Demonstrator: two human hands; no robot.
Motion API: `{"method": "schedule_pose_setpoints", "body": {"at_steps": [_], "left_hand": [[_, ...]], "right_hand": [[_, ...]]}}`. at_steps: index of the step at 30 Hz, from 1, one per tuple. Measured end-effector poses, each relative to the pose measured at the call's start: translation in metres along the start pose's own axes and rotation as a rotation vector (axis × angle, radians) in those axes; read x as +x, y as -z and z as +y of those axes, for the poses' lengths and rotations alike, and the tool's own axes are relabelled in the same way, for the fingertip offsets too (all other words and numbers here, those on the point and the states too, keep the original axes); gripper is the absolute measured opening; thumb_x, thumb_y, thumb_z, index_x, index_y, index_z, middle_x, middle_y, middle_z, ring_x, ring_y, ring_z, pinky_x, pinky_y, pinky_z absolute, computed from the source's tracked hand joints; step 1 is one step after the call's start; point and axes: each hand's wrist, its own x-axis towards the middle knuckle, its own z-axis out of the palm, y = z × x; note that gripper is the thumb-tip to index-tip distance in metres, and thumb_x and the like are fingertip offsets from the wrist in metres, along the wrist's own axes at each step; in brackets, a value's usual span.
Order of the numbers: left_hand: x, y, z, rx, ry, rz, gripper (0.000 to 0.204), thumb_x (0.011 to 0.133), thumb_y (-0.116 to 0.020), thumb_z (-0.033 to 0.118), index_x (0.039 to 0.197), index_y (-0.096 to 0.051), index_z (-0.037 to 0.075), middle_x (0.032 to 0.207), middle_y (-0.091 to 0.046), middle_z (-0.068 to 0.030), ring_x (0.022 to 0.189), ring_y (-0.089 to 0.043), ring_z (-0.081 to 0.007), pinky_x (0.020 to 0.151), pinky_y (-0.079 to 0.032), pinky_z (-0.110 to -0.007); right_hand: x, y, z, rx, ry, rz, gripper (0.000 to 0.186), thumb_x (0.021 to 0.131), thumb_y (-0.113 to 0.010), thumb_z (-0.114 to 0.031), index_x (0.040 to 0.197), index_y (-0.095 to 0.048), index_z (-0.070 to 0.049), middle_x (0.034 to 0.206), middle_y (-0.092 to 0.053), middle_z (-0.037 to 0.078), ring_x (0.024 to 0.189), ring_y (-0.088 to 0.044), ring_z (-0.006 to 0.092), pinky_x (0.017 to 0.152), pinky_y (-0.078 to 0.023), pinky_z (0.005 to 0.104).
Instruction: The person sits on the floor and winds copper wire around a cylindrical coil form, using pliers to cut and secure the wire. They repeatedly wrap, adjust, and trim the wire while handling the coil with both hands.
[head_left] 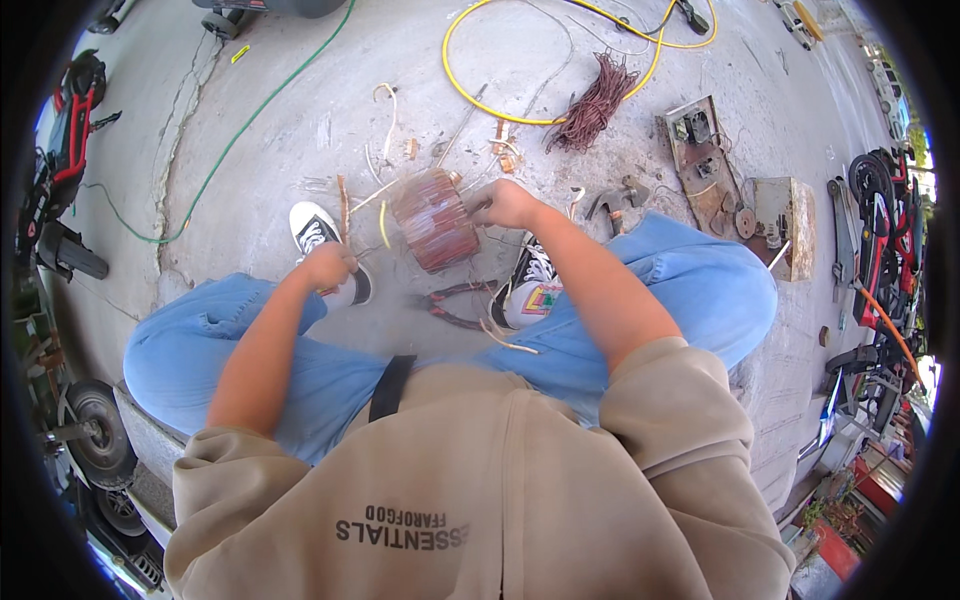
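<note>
Gap between left hand (pixel 328 268) and cylinder (pixel 435 220)

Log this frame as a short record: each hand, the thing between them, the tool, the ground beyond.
between hands: reddish-brown ribbed block
right hand: fingers at the block's right side
left hand: left of the block; grip unclear
tool: pliers between the shoes
ground beyond: dark red wire bundle by a yellow cable loop

The coil (pixel 435 222) before me was reddish brown with paler streaks; my jeans (pixel 690 265) were light blue, my sweatshirt (pixel 430 450) tan, my shoes (pixel 312 228) black and white; the looped hose (pixel 447 60) was yellow, the bundled wire (pixel 595 105) maroon.
</note>
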Motion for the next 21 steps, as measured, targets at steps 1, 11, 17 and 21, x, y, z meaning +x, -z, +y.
{"method": "schedule_pose_setpoints", "body": {"at_steps": [1, 11, 17, 21], "left_hand": [[0.001, -0.004, 0.006, -0.104, 0.079, -0.013, 0.022, 0.087, -0.054, 0.015, 0.086, -0.065, -0.003, 0.077, -0.064, -0.0164, 0.065, -0.062, -0.0292, 0.061, -0.053, -0.039], [0.019, -0.018, -0.006, -0.444, 0.110, -0.062, 0.022, 0.095, -0.052, 0.015, 0.093, -0.065, -0.002, 0.071, -0.063, -0.0094, 0.060, -0.061, -0.0153, 0.054, -0.051, -0.029], [0.017, -0.023, 0.002, -0.519, 0.122, -0.042, 0.024, 0.095, -0.052, 0.016, 0.091, -0.066, -0.003, 0.074, -0.065, -0.0098, 0.061, -0.060, -0.0148, 0.056, -0.052, -0.029], [0.021, -0.020, 0.009, -0.502, 0.148, -0.056, 0.026, 0.094, -0.053, 0.019, 0.089, -0.065, -0.003, 0.071, -0.063, -0.0075, 0.059, -0.058, -0.0151, 0.053, -0.051, -0.029]], "right_hand": [[0.000, -0.001, 0.004, -0.017, 0.055, 0.034, 0.030, 0.077, -0.071, -0.013, 0.106, -0.072, -0.005, 0.089, -0.073, 0.011, 0.076, -0.068, 0.0172, 0.071, -0.054, 0.0304], [0.006, -0.017, 0.014, -0.156, 0.241, 0.198, 0.024, 0.078, -0.061, -0.008, 0.100, -0.071, -0.004, 0.093, -0.070, 0.018, 0.088, -0.066, 0.0346, 0.080, -0.052, 0.0402], [0.002, 0.011, -0.002, -0.186, 0.233, -0.039, 0.023, 0.076, -0.062, -0.011, 0.097, -0.070, -0.004, 0.091, -0.070, 0.017, 0.086, -0.066, 0.0338, 0.077, -0.053, 0.0406], [0.003, 0.008, -0.005, -0.423, 0.209, -0.067, 0.024, 0.079, -0.058, -0.008, 0.101, -0.068, -0.005, 0.097, -0.069, 0.017, 0.091, -0.065, 0.0349, 0.079, -0.052, 0.0419]]}}
